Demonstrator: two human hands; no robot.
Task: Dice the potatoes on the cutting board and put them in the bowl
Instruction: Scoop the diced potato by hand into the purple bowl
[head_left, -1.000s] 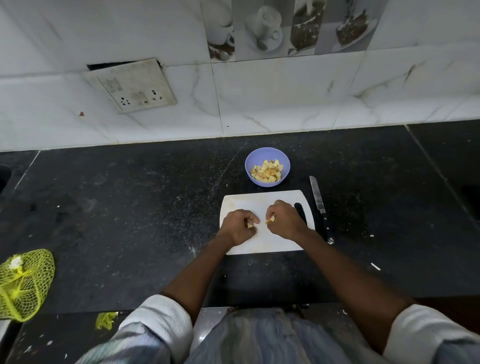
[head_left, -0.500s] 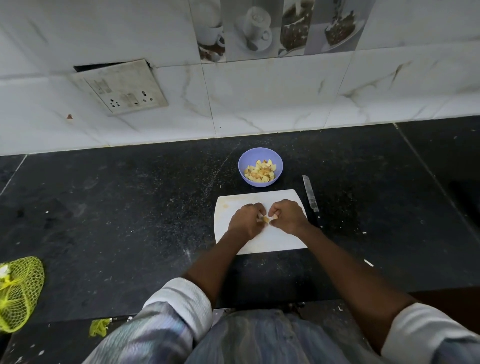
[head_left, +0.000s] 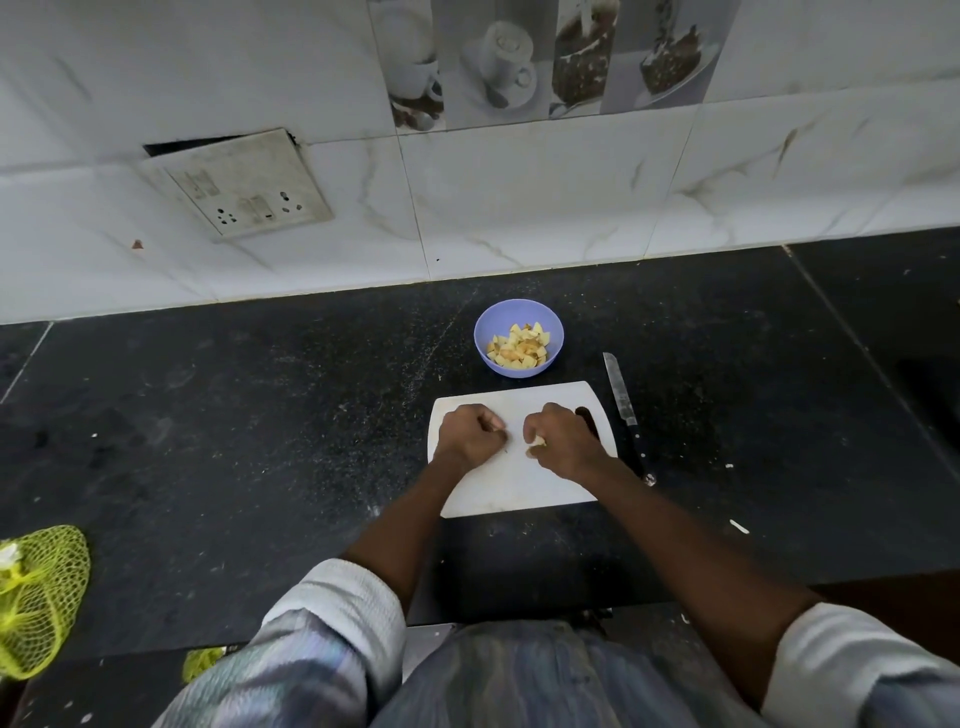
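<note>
A white cutting board (head_left: 511, 488) lies on the black counter. Just behind it stands a lilac bowl (head_left: 518, 312) holding several yellow potato cubes (head_left: 519, 344). My left hand (head_left: 470, 436) rests on the board with its fingers curled; whether it holds anything is hidden. My right hand (head_left: 563, 440) is curled over the board's right part, with a small yellow potato piece (head_left: 538, 442) showing at its fingertips. A knife (head_left: 626, 413) lies on the counter along the board's right edge, untouched.
The black stone counter (head_left: 260, 441) meets a white tiled wall with a loose socket plate (head_left: 244, 184). A yellow mesh bag (head_left: 39, 597) sits at the counter's front left edge. Small white scraps (head_left: 738, 526) dot the counter to the right.
My hands were pressed close together over potato pieces; now they have drawn apart on the board, leaving a gap between them. The bowl and knife have stayed put.
</note>
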